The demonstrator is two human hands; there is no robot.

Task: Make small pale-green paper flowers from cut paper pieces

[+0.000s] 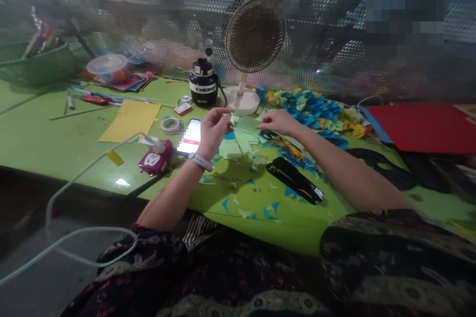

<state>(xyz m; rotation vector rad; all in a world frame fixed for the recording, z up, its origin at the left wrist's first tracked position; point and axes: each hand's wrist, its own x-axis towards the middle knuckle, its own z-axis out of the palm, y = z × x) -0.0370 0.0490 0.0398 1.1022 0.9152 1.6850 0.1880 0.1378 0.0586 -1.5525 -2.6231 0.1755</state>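
My left hand (214,131), with a white band on its wrist, is raised over the table, thumb and fingers drawn together. Across from it my right hand (277,122) has its fingertips pinched. What either hand holds is too small to make out. Pale green paper pieces (230,149) lie below and between the hands. Dark-handled scissors (268,134) rest just under my right hand, partly hidden. A black stapler (295,180) lies nearer to me, among blue and green paper scraps (271,210). Beside my left wrist is a lit phone (190,136).
A fan (255,37) and black jug (203,84) stand at the back. Blue, yellow and green paper shapes (312,109) are heaped right, near red sheets (427,126). Left are a tape roll (170,126), yellow paper (130,120) and a purple socket block (155,157) with a white cable.
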